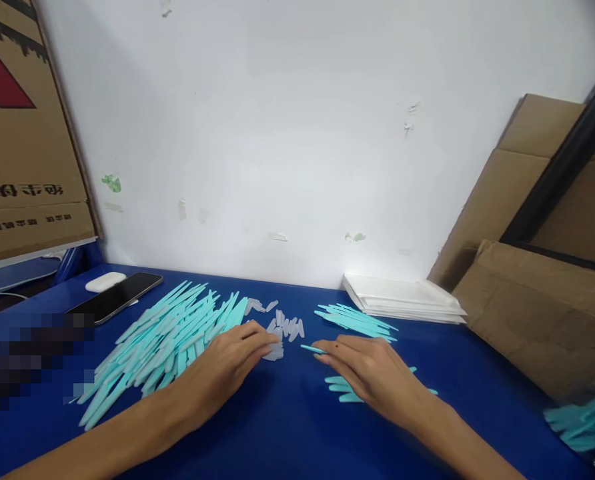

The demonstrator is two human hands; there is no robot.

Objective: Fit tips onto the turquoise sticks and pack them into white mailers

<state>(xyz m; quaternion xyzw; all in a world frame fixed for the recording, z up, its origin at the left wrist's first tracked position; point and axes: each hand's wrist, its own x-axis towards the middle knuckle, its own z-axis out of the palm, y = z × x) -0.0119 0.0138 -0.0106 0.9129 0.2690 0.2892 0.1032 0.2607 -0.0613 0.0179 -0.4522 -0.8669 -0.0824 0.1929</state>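
The right hand [370,370] pinches a thin turquoise stick [307,348] between thumb and fingers; its tip points toward the left hand, while the rest is hidden in the grip. The left hand [232,357] has its fingers bunched beside pale caps [272,353]; I cannot tell whether it grasps one. More caps [290,327] lie just beyond its fingertips, too jumbled to count. Left of that hand spreads a large pile of sticks [172,340], partly covered by the hand and forearm. Other sticks [346,388] lie under the right hand, mostly hidden, and a small bunch [352,320] lies just beyond it. Far right of that hand, turquoise pieces [587,420] are blurred and cut off by the picture's edge.
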